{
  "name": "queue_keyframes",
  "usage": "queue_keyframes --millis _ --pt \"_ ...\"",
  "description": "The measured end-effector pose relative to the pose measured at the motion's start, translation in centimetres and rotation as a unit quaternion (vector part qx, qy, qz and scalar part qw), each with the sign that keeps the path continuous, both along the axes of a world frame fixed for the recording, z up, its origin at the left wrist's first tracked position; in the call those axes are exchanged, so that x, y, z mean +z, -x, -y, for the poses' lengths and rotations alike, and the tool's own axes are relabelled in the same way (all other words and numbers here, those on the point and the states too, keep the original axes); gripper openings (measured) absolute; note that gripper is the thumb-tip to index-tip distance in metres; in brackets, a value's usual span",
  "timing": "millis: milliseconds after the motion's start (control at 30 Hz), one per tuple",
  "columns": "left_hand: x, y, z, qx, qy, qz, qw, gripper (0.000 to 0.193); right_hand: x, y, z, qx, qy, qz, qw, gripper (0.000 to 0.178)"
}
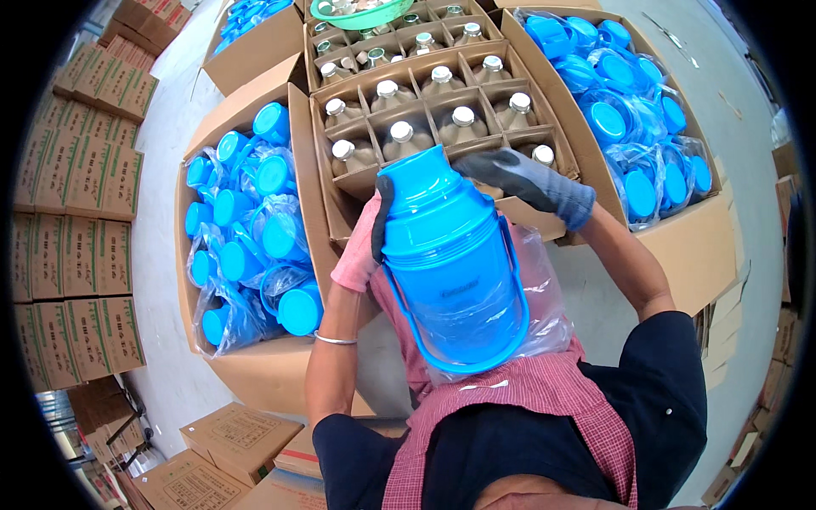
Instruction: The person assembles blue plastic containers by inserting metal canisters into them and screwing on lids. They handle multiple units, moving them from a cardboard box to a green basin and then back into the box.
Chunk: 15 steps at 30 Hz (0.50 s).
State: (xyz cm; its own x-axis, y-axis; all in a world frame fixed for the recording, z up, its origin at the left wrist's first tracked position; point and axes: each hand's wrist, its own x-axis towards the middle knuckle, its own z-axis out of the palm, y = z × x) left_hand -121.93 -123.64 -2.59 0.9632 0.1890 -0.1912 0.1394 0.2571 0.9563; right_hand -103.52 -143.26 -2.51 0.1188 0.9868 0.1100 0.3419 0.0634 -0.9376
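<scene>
A blue plastic thermos flask casing [450, 263] with a looped handle is tilted in front of my chest, its narrow neck pointing away from me. Clear plastic film [548, 297] lies around its lower part. My left hand [374, 229], in a pink glove with a dark palm, grips the casing's left side near the neck. My right hand [518, 177], in a grey-blue glove with black-coated fingers, reaches over the divided carton [327, 200], fingers extended toward the casing's mouth; its thumb is hidden. Flask liners with white caps [463, 127] stand in the carton's compartments.
Open cartons of bagged blue casings stand on the left [246, 221] and right [637, 119]. A green basin [361, 15] with small pale pieces sits on another carton of liners at the back. Stacked boxes [81, 229] line the far left; closed boxes [242, 438] lie at lower left.
</scene>
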Motion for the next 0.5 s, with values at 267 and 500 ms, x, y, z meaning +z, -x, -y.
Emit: queue_keyframes --millis 267,500 --pt "0.6 2.1 2.9 0.108 -0.254 -0.057 0.959 0.052 -1.3 4.1 -4.3 -0.058 -0.008 -0.284 0.957 0.066" --pt "-4.3 3.2 0.1 0.059 0.085 0.043 0.994 0.05 1.9 6.0 -3.9 -0.138 0.033 -0.165 0.976 0.062"
